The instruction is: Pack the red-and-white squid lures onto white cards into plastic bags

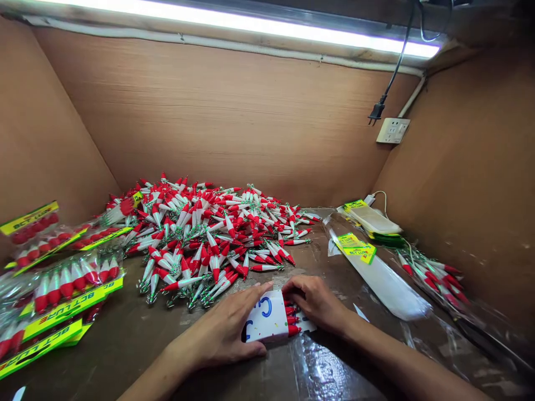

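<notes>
Left hand (232,326) braces white printed box (270,318), right hand (311,301) at its open end.
On my feed, box sits well forward of the surface's (146,348) back edge, squid-jig pile (209,236) behind, likely for easy reach. Left is half open, thumb and fingers clasping box, seemingly steadying it; right fingers curl by protruding red jig tips (294,329), grip hidden, can't tell.

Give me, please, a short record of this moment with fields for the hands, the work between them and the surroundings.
Left hand: around the white sleeve
Right hand: at the sleeve's right end, fingertips partly hidden
Sleeve contents: red lure tips, showing at the right end
Behind: heap of red-and-white lures
Left side: BCT LURE packs
Right side: clear plastic bag, loose lures
Overhead: lit tube lamp
</notes>
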`<state>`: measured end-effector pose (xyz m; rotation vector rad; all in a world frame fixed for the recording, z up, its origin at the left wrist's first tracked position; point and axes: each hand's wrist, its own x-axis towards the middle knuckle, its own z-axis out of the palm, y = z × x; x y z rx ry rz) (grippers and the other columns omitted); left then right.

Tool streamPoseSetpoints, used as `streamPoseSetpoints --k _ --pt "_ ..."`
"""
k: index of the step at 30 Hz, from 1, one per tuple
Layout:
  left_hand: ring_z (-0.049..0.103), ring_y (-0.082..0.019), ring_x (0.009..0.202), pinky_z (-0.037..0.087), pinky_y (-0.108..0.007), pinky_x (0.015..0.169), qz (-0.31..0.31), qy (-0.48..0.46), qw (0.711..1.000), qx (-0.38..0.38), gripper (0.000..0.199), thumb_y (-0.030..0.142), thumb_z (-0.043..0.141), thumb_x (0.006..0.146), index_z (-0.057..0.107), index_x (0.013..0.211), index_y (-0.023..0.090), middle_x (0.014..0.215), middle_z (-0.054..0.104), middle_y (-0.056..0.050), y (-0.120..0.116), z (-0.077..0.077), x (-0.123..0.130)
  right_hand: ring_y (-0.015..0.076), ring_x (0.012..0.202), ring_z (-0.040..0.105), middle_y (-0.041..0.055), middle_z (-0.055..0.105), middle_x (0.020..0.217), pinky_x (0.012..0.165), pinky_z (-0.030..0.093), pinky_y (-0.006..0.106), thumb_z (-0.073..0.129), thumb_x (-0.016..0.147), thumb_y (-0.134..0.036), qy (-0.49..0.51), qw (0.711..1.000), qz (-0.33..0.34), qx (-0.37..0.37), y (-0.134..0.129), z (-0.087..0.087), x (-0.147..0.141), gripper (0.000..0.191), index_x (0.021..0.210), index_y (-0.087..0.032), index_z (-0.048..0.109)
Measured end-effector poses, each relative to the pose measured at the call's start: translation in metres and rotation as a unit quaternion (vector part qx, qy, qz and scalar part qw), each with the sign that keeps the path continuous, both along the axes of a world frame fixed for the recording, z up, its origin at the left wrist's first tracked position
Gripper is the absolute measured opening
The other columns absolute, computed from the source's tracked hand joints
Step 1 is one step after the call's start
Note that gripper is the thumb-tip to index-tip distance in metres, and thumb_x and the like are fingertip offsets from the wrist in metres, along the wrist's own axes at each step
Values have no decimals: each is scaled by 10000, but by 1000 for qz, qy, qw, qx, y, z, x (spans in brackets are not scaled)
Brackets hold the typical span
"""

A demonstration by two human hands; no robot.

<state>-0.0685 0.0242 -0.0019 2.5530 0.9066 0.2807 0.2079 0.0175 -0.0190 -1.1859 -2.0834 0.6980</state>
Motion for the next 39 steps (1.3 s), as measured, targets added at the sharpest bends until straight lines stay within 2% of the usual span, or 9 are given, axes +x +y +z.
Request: streamPoseSetpoints --k 3,7,10,13,16,23,29,33,39 --pt "383 -314 1464 345 -482 1198 2 -3 1000 -4 1135 444 839 739 116 1611 357 1639 327 -65 0 1 1 190 933 717 27 767 1027 857 533 309 591 921 -106 28 999 12 -15 -1 -1 1 357 1249 -241 627" --pt "377 -317 1465 339 -491 1199 -3 -12 1000 -4 1135 425 833 747 100 1612 369 1646 313 -59 -2 1 3 214 1203 645 72 666 1350 1024 496 377 572 918 -117 -9 998 55 -5 2 12 18 693 1549 -292 345" --pt "382 -323 1461 341 -498 1196 -3 -13 1000 -6 1119 453 816 767 87 1613 372 1655 290 -58 -3 2 3 256 1334 548 110 514 1518 1097 442 427 584 915 -189 -94 994 -14 46 6 28 56 651 1534 -250 388" --pt "382 -342 1457 344 -513 1189 -3 -12 1000 -9 1121 491 812 768 88 1614 368 1654 289 -74 -3 4 2 327 1266 598 151 632 1382 1064 447 477 547 962 -343 -239 956 -164 36 1 37 104 376 1297 -198 636" --pt "391 -349 1449 344 -518 1189 -5 -15 1000 -14 1125 490 819 759 96 1613 376 1641 319 -75 -4 7 3 407 1072 684 196 721 1183 869 511 504 536 952 -488 -367 881 -297 -27 -14 30 139 413 1183 -177 677" --pt "350 -343 1476 336 -513 1196 -3 -5 1000 -3 1083 459 795 789 97 1613 377 1657 284 -64 -6 0 7 378 867 732 182 765 933 699 462 417 399 989 -307 -441 809 -380 -80 -32 3 148 344 999 -208 728" --pt "311 -331 1498 323 -507 1205 -7 -1 1000 6 1055 456 775 810 95 1613 369 1666 258 -63 -5 -3 8 339 929 715 109 769 922 714 445 370 537 907 -431 -348 841 -400 -104 -18 10 178 266 906 -259 739" --pt "307 -351 1496 322 -538 1196 -10 -6 1000 1 1092 484 794 787 88 1613 374 1667 252 -82 -5 -2 8 304 1034 695 124 750 1126 807 460 342 496 943 -401 -296 873 -381 -67 -8 10 194 339 1126 -209 707" --pt "240 -383 1513 252 -575 1218 -14 -20 999 23 1107 639 766 765 118 1616 355 1675 211 -100 -4 4 10 311 1201 611 176 685 1278 968 430 354 510 950 -345 -307 892 -332 20 46 25 151 436 1314 -135 629"
